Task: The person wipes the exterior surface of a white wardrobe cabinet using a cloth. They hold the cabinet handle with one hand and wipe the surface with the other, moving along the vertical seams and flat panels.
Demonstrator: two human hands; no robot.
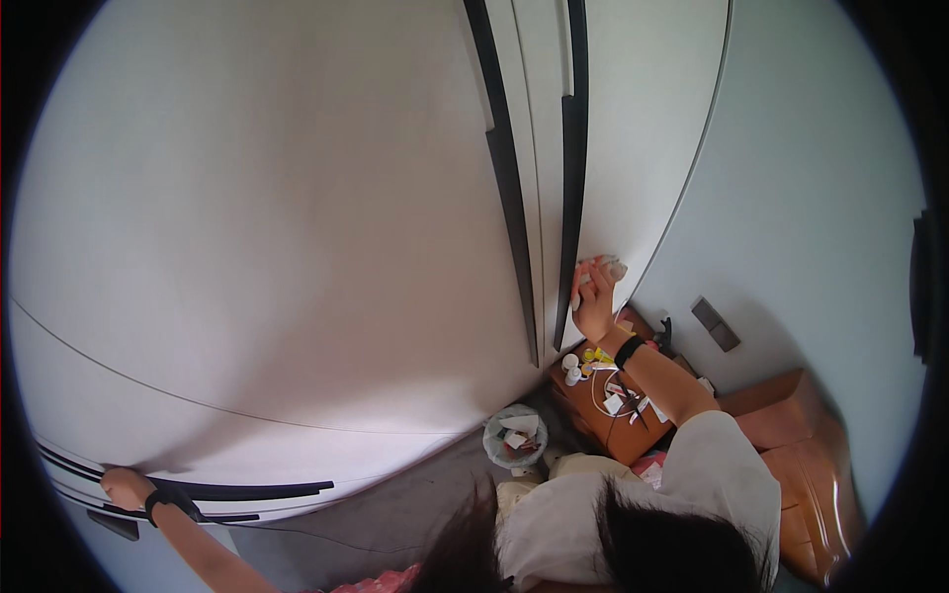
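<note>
My right hand [595,304] presses a crumpled orange-pink and white cloth [605,267] against the white wardrobe door [638,188]. It is just right of a long black vertical handle [571,198], near that handle's lower end. A second black handle [509,188] runs alongside to the left. Far off at the lower left, my left hand [129,487] is closed over the end of another black handle [252,490]; its fingertips are partly hidden. Each wrist wears a black band.
Below my right arm stands a brown nightstand [593,420] with small bottles, a white cable and other small items. A lined waste bin [515,437] sits on the grey floor [371,529]. To the right are a brown leather bed [806,474] and a wall switch [715,324].
</note>
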